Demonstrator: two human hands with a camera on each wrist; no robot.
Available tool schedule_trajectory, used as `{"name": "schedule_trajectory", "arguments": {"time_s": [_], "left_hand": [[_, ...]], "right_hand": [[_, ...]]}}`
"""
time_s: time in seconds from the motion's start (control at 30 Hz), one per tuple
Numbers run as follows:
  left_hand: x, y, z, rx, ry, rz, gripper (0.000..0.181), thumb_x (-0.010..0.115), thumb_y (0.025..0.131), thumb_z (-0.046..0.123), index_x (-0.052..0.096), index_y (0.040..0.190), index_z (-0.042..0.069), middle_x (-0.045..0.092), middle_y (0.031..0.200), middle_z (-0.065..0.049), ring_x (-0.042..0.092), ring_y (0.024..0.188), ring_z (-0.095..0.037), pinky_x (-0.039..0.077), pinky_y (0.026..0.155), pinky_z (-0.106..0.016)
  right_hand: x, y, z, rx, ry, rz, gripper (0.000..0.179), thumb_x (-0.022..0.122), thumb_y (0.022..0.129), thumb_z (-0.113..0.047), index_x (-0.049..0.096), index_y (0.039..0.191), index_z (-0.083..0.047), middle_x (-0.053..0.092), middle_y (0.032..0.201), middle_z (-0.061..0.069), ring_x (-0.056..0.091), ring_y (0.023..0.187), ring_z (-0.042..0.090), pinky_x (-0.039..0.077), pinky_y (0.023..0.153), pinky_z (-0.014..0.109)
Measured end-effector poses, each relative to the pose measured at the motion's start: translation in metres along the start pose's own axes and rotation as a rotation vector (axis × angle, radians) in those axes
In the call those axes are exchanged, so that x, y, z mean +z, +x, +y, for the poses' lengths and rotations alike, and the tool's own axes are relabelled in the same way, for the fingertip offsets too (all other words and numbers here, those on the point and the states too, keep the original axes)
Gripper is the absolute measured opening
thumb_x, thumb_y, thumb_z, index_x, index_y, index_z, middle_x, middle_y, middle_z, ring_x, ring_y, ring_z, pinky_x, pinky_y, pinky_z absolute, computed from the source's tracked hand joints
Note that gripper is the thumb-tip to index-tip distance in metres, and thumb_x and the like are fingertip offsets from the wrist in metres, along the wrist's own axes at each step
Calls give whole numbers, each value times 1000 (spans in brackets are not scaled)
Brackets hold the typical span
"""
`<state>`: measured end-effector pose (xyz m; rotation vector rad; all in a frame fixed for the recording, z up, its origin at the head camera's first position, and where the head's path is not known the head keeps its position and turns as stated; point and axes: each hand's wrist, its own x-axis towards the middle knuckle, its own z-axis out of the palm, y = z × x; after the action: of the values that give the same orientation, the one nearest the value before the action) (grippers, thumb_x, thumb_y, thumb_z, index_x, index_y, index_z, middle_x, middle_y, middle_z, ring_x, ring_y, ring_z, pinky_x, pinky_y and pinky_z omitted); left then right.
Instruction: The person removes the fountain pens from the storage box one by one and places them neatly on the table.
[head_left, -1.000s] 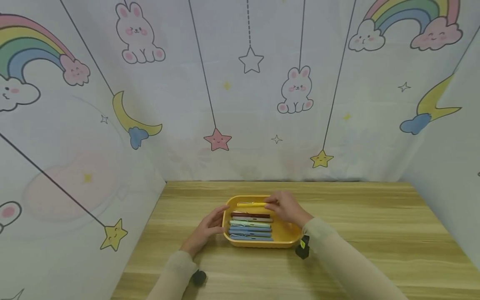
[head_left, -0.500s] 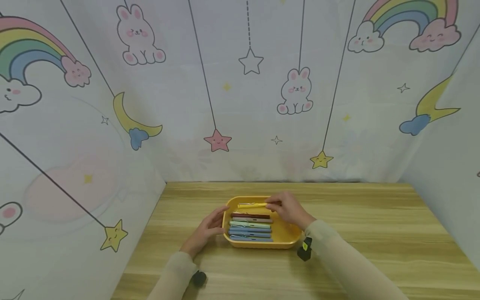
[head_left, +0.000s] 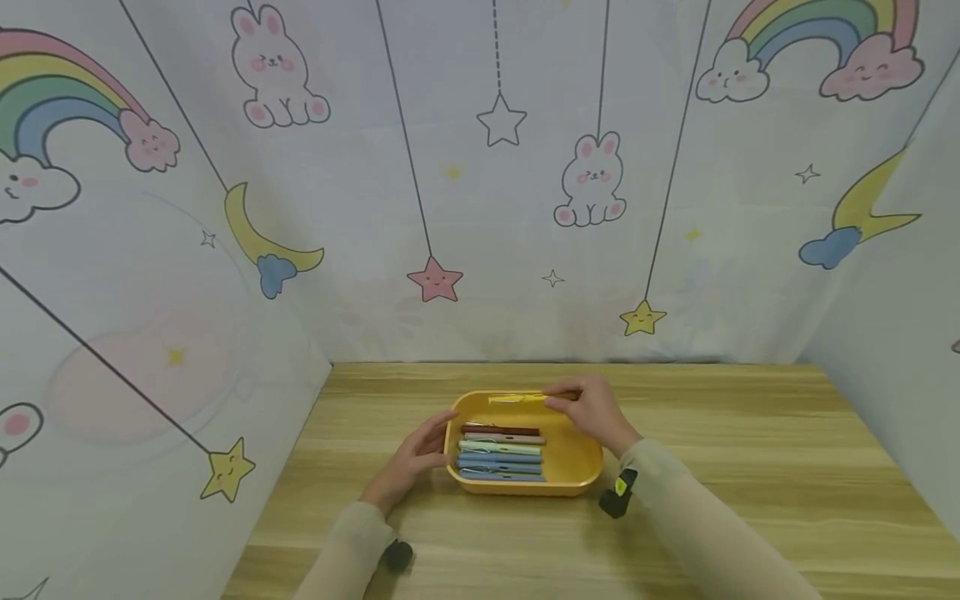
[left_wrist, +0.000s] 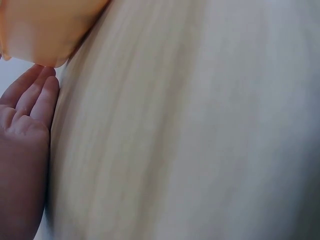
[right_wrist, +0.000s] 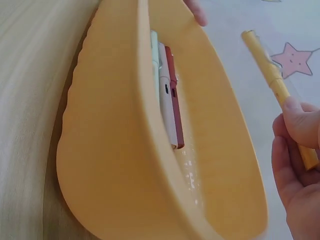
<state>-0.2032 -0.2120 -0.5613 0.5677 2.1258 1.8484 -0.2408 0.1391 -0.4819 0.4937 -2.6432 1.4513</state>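
Observation:
My right hand pinches a yellow pen above the far rim of a yellow plastic basket. In the right wrist view the pen has its clip end pointing away from the fingers, and thumb and fingers close round its other end. My left hand rests against the basket's left end with its fingers extended; its fingertips touch the wall in the left wrist view. Inside the basket lie a dark red pen, a pinkish pen, a mint green pen and several blue pens, side by side.
The basket stands on a wood-grain table. A white cloth wall printed with stars, rabbits and rainbows rises along the table's back edge, with similar walls at both sides. Both wrists carry small black devices.
The yellow pen has been lifted from inside the basket up to its far rim, a little to the right. My right hand moved with it; the left hand stayed in place.

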Motion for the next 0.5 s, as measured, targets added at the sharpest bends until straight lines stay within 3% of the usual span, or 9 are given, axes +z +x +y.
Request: {"name": "schedule_trajectory", "arguments": {"time_s": [0.13, 0.3, 0.5], "left_hand": [[0, 0, 0, 7, -7, -2, 69, 65, 100, 6, 38, 162, 17, 34, 168, -18, 35, 154, -38, 28, 123, -53], [0, 0, -1, 4, -13, 1, 69, 65, 99, 5, 39, 162, 17, 34, 168, -18, 35, 154, -39, 26, 123, -57], [-1, 0, -1, 0, -9, 2, 68, 65, 100, 5, 39, 162, 18, 35, 169, -16, 35, 154, -37, 30, 123, -48]], "right_hand": [[-2, 0, 4, 27, 32, 2, 14, 85, 89, -13, 85, 103, -10, 80, 105, 11, 65, 72, 14, 50, 57, 27], [-6, -1, 7, 35, 59, 12, 14, 85, 89, -14, 85, 103, -11, 80, 106, 10, 69, 80, 14, 54, 62, 25], [-14, -6, 11, 49, 136, -9, 17, 82, 92, -12, 84, 109, -7, 79, 112, 14, 75, 95, 20, 62, 74, 29]]}}
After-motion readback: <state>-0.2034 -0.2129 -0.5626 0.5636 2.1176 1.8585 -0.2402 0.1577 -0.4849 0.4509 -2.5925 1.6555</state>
